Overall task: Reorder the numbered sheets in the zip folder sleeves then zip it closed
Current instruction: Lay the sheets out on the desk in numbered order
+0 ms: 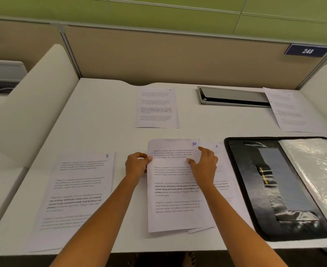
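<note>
A sheet numbered 10 [173, 199] tops a small pile at the middle of the white desk [104, 120]. My left hand [136, 165] pinches its left edge near the top. My right hand [205, 164] rests on its upper right part, fingers bent against the paper. A sheet numbered 6 [219, 155] peeks out under the pile on the right. A sheet numbered 8 [77, 189] lies to the left. The black zip folder [264, 189] lies open at the right, its clear plastic sleeves [317, 174] spread over its right half.
Two more printed sheets lie further back: one [156, 108] at the centre, one [290, 110] at the far right. A grey cable tray [232, 97] is set into the desk's back. White side dividers and a tan partition wall enclose the desk.
</note>
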Tool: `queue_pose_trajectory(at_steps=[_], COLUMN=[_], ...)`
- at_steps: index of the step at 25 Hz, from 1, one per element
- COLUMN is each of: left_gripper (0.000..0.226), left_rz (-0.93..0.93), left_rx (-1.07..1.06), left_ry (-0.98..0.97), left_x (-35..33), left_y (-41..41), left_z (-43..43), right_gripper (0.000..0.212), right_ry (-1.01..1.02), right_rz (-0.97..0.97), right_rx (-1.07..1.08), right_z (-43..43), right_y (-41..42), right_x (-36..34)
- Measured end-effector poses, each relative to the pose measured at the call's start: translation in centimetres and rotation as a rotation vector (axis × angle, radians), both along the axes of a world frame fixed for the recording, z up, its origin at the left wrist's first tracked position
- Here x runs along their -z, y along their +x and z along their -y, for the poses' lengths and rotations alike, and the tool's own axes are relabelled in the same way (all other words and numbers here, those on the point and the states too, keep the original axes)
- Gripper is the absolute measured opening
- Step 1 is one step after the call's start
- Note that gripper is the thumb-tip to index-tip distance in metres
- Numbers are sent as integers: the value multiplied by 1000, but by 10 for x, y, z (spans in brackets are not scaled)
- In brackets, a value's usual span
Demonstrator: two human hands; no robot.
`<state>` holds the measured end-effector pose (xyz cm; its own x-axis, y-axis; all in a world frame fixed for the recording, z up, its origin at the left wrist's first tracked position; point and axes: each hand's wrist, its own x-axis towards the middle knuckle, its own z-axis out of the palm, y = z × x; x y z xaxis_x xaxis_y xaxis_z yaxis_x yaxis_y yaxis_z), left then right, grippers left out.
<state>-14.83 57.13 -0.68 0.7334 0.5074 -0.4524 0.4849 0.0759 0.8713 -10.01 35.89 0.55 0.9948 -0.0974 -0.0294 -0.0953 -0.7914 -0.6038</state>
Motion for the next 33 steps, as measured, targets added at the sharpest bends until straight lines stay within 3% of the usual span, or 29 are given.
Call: queue_pose_trajectory(at_steps=[5,10,14,18,20,24,33], left_gripper=[14,19,28,27,37,51,64], left_rz=[-64,-91,1,145,94,-38,-11], left_rx=[-52,24,129,200,178,230,324], left_ry=[29,195,583,1069,1221,1187,1168], left_x=[9,13,6,10,24,52,64], left_y=[-30,-45,-58,-76,-88,-116,-132], left_z=[-41,-68,-71,-81,-92,-113,-136], right_gripper=[53,49,83,92,93,86,74], right_ry=[-112,-229,-378,-439,-444,-439,-417], right_rz=[19,36,19,20,25,20,107], right_rx=[-233,-497,-630,-661,-649,-628,-535], right_z=[-53,-92,-107,-111,-112,-123,-148], right_y=[-44,-78,-93,-102,-105,-113,-132], right_x=[19,35,45,52,54,56,73])
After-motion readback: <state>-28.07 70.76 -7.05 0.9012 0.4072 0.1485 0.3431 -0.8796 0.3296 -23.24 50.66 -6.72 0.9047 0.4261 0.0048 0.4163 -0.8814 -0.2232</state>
